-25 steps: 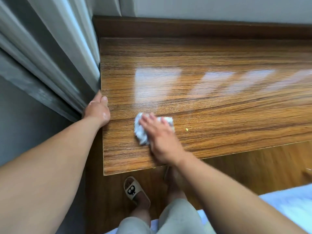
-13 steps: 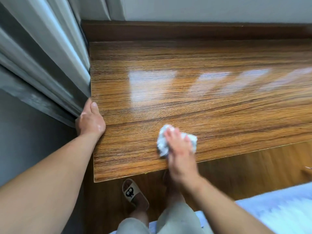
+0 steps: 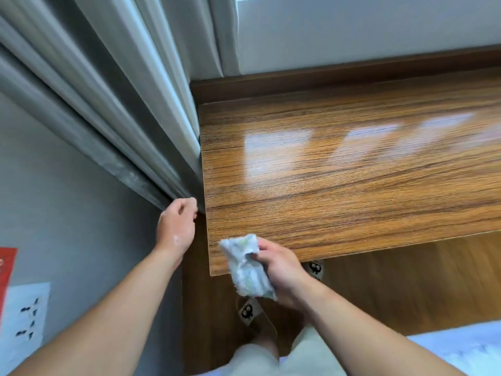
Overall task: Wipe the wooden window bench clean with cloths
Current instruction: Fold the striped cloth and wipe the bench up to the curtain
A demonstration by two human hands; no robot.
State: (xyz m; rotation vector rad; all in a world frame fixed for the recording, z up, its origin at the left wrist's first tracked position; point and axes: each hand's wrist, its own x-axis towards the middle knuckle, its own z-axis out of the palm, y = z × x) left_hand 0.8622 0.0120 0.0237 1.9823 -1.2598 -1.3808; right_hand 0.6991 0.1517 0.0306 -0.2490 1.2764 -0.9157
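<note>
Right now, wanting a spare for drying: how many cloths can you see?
1: a crumpled white cloth held by the right hand at the wooden bench's front left corner. Others may lie outside the view.

Grey pleated curtains [image 3: 122, 90] hang at the far left beside a grey wall [image 3: 67, 213]. Low on that wall, at the near left, sit a white socket panel [image 3: 27, 321] and the edge of a red sheet [image 3: 6, 270]. On the wooden floor [image 3: 406, 289] stand a tan slipper [image 3: 250, 313] and a second slipper [image 3: 315, 268], both printed with cartoon faces. Pale bedding [image 3: 466, 346] fills the near right corner.
</note>
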